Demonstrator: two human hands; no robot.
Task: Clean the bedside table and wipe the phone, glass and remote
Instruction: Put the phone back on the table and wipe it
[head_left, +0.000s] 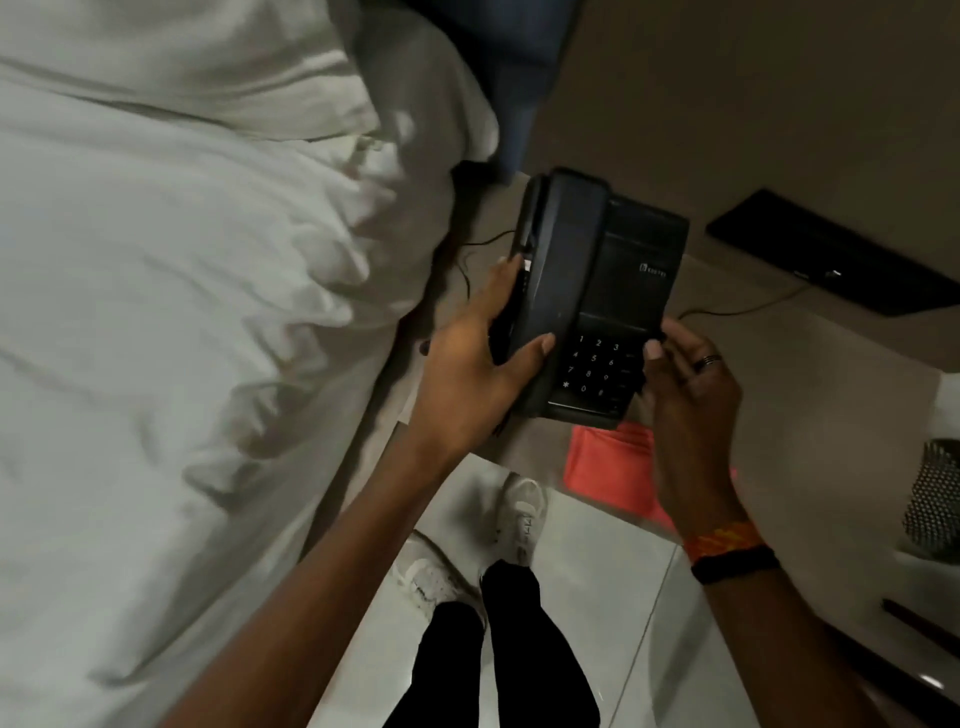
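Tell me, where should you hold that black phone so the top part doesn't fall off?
Grip the phone by its long left edge, from the side, as the left hand does: thumb over the handset, fingers behind. The handset only rests there, so pinching pins it.

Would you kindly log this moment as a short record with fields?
phone: black desk phone, handset on cradle, lifted above the bedside table
left hand: grip on the handset side
right hand: fingertips at the keypad edge
cloth: red cloth lying on the table below the phone
bed: white bedding at left
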